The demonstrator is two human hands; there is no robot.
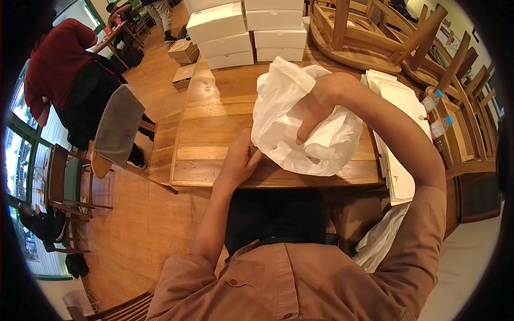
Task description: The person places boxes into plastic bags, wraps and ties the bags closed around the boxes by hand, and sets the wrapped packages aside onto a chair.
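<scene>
"Head view: what am I seeing?"

"Right hand (317,108) is sitting inside a white plastic bag (292,154) over the wooden table (209,125); left hand (239,161) is touching its side. Both grips, I'm not able to tell."

"I'd be keeping the bag's mouth wide."

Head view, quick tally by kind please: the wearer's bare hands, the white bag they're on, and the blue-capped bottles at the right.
Bare hands: 2 (left hand, right hand)
White plastic bag at the hands: 1
Blue-capped bottles: 2 (far bottle, near bottle)
Total: 5
</scene>
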